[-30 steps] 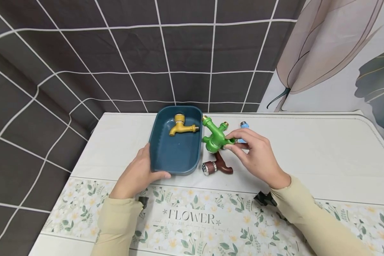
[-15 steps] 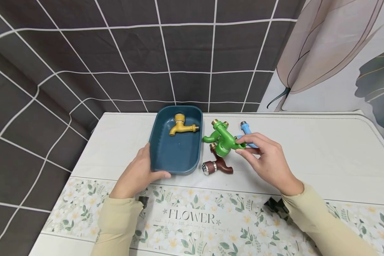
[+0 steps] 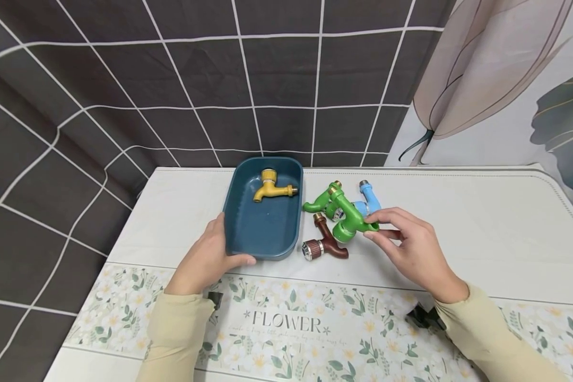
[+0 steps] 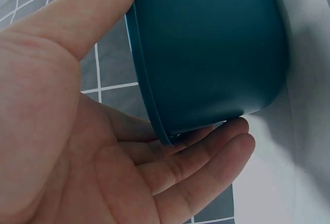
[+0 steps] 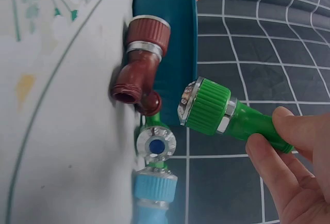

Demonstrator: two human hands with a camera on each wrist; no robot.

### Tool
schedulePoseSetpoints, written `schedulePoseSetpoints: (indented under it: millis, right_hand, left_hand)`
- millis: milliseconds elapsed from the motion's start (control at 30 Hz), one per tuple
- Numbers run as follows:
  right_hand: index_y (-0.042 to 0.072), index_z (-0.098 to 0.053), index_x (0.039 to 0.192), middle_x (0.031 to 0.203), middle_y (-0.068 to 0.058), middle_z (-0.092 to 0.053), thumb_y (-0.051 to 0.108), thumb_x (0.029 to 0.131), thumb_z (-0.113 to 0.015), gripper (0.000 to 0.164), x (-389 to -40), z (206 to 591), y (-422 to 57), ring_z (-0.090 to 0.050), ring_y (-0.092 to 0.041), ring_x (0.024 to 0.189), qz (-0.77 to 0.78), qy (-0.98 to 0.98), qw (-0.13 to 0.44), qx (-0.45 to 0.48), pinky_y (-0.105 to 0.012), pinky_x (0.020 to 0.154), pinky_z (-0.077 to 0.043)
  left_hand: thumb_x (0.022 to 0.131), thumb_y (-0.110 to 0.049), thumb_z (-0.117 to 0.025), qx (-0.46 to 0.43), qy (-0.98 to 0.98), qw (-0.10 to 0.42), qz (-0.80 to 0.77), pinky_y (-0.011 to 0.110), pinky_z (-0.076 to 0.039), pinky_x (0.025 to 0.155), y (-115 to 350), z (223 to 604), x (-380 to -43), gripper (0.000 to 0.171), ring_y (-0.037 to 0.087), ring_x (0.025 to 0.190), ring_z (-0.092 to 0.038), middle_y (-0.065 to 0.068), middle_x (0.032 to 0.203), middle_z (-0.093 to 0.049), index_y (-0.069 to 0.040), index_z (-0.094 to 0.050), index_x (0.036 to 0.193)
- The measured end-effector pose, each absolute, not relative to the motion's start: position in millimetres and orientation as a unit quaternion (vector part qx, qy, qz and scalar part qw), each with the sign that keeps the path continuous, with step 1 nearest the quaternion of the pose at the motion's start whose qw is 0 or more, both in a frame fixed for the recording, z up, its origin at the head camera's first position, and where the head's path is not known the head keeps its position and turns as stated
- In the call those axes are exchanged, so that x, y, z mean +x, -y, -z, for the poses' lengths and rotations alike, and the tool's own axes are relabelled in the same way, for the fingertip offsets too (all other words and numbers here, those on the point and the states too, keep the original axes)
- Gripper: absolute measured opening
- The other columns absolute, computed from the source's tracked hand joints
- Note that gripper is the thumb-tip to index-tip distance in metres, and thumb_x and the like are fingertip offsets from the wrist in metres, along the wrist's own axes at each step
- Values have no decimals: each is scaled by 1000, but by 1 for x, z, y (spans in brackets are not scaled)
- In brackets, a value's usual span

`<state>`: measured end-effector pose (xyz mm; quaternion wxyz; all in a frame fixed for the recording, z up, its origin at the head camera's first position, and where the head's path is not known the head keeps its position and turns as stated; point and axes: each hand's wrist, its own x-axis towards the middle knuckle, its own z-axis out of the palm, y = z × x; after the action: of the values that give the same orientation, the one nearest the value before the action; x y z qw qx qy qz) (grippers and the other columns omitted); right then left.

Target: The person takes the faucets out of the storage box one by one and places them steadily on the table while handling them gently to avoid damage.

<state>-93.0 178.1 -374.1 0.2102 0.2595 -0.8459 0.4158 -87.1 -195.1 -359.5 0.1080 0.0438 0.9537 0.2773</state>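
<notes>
In the head view my left hand [image 3: 205, 260] rests at the near left corner of a dark blue plastic tub [image 3: 262, 233]. Its thumb lies along the front wall, and its extended fingers [image 4: 206, 157] touch the side wall in the left wrist view. Thumb and fingers of my right hand [image 3: 410, 246] pinch a green tap [image 3: 349, 212] by its spout end. Its ribbed green knob [image 5: 209, 106] points away from the hand. Around it lie a brown tap [image 3: 329, 244], a second green tap [image 3: 319, 202] and a light blue tap [image 3: 371, 197]. A yellow tap [image 3: 269, 191] lies inside the tub.
All this is on a white table cover [image 3: 477, 228] with a floral strip along the front. A dark tiled-pattern cloth [image 3: 286, 74] hangs right behind the tub. To the right hangs a leaf-print curtain [image 3: 496, 69].
My right hand has moved right and toward me with the green tap, away from the tub, uncovering the second green tap and more of the blue one. The left hand stays at the tub.
</notes>
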Motion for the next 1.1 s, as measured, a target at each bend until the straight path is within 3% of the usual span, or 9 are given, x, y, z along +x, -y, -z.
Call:
schedulePoseSetpoints:
  millis: [1100]
  right_hand:
    - [9, -72, 97, 98, 1, -71, -13, 69, -86, 38, -72, 386, -201, -64, 8, 84, -400, 866, 189, 232, -11, 72, -53]
  left_hand:
    - [76, -40, -88, 41, -954, 110, -277, 56, -34, 113, 195, 359, -87, 125, 39, 145, -32, 25, 160, -25, 4, -5, 159]
